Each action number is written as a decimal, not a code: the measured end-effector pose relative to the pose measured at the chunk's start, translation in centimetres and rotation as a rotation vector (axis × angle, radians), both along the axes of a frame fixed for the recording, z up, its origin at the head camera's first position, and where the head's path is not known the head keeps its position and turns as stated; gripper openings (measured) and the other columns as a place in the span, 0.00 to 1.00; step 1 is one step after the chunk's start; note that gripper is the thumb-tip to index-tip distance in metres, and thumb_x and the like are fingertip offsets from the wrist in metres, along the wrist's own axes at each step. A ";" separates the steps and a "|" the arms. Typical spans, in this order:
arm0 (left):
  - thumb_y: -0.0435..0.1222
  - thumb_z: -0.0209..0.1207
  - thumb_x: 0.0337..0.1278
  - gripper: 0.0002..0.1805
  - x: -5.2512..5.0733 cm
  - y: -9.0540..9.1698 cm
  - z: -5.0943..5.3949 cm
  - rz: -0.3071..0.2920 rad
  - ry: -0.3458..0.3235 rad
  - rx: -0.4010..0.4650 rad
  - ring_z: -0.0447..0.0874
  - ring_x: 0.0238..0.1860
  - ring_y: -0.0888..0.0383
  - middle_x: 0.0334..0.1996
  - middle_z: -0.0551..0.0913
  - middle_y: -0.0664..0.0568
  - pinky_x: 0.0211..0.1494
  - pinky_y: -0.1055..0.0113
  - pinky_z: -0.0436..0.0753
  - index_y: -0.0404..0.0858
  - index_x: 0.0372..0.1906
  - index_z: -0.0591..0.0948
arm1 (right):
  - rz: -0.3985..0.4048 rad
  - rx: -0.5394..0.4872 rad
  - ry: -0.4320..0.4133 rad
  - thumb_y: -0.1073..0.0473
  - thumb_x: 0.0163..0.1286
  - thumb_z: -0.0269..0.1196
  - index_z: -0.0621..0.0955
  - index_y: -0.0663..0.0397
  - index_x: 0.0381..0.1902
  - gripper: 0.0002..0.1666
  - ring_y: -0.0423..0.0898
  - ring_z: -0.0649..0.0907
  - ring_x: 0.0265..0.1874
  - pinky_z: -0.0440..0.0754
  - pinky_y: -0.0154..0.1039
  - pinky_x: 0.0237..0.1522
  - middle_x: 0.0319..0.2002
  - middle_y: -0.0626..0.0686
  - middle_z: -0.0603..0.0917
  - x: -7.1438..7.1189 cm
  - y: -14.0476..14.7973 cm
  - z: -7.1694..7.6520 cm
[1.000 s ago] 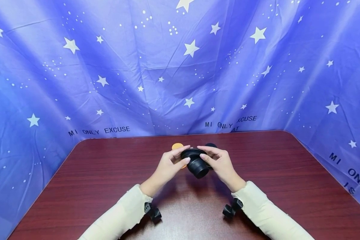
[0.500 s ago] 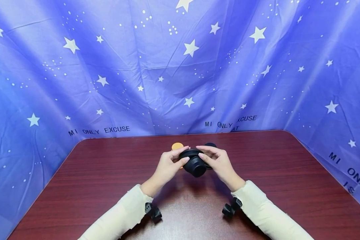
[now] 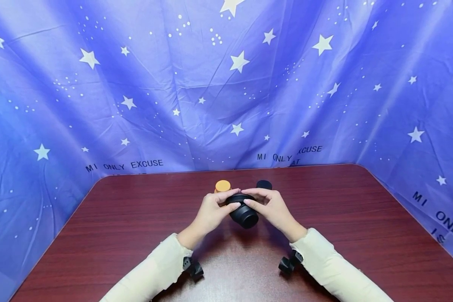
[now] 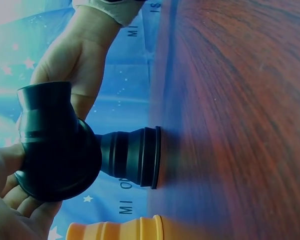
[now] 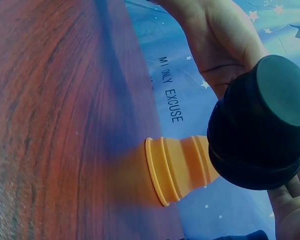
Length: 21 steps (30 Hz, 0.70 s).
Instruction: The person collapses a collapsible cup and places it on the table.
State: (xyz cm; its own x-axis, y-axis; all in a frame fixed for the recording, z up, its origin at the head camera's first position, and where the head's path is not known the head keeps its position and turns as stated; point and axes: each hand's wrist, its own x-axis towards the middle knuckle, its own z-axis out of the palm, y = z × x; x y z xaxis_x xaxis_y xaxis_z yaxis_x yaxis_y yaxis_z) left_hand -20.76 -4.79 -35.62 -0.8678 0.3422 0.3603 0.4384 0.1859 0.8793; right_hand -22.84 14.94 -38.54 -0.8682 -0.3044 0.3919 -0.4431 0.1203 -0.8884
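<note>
Two hands (image 3: 210,209) pinch the black tapered piece (image 3: 244,215) between them, at its wider end.

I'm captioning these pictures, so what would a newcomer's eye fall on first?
Probably the blue curtain with white stars, hanging behind the table. Next, the held black piece, gripped between the left hand and right hand above the tabletop. Beyond them on the table, a bright orange piece stands at left and a second black piece at right.
</note>
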 end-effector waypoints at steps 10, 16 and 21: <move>0.27 0.62 0.55 0.20 0.0 0.1 -0.1 0.006 0.007 -0.003 0.81 0.50 0.48 0.49 0.81 0.37 0.51 0.61 0.80 0.25 0.54 0.77 | -0.031 0.019 0.004 0.63 0.62 0.65 0.82 0.63 0.48 0.16 0.38 0.84 0.36 0.81 0.31 0.38 0.43 0.60 0.85 0.1 0.0 0.1; 0.27 0.60 0.57 0.21 -0.3 -0.1 -0.2 -0.025 -0.009 0.045 0.80 0.52 0.47 0.52 0.80 0.36 0.52 0.63 0.79 0.25 0.56 0.76 | -0.044 -0.024 0.005 0.65 0.62 0.64 0.82 0.65 0.49 0.16 0.36 0.84 0.35 0.82 0.31 0.37 0.42 0.62 0.85 0.3 0.0 0.3; 0.25 0.58 0.58 0.22 -1.6 -0.2 -1.5 -0.065 -0.038 0.140 0.77 0.55 0.46 0.54 0.77 0.34 0.53 0.68 0.78 0.25 0.58 0.74 | -0.081 -0.084 0.007 0.65 0.62 0.64 0.82 0.65 0.48 0.16 0.36 0.83 0.31 0.82 0.30 0.33 0.36 0.54 0.87 0.0 0.3 0.0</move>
